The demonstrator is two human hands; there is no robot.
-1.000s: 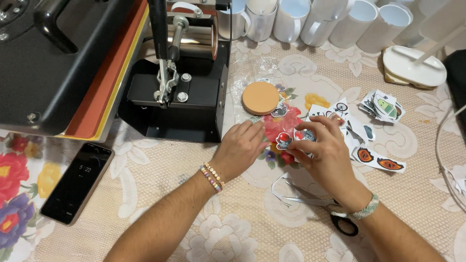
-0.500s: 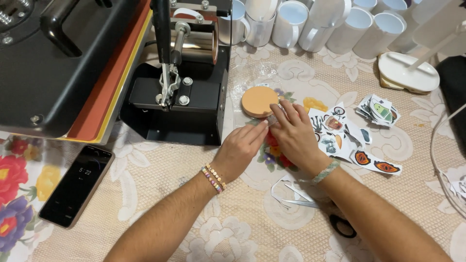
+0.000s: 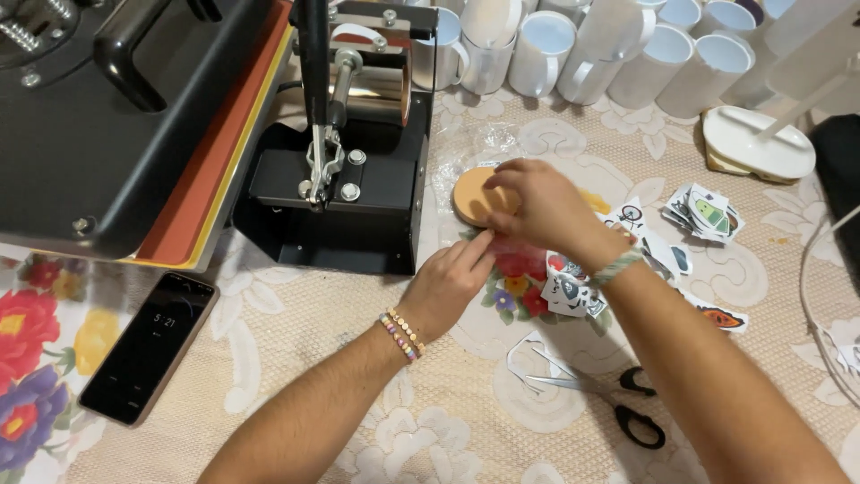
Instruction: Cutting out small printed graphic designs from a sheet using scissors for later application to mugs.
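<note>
The round tan disc (image 3: pixel 472 195) lies flat on the table just in front of the black mug press (image 3: pixel 345 170); the right hand (image 3: pixel 542 206) lies over its right part, fingers curled on its rim in a light grasp; the left hand (image 3: pixel 448 282), fingers out flat and holding nothing, presses a red flowered sheet (image 3: pixel 520 273) just below the disc. White mugs (image 3: pixel 618 54) stand crowded along the far edge, and what shows of their insides is bare white. A white dish (image 3: pixel 757 148) sits to the right with a white stick leaning out of it. Cut-out stickers (image 3: pixel 708 213) lie scattered beside the right wrist; black-handled scissors (image 3: pixel 609 399) rest nearer the body under the right forearm; a dark phone (image 3: pixel 148 345) lies at the left; the large flat heat press (image 3: pixel 116 116) fills the upper left corner. A cream lace tablecloth (image 3: pixel 358 412) over a flowered cloth covers the table.
</note>
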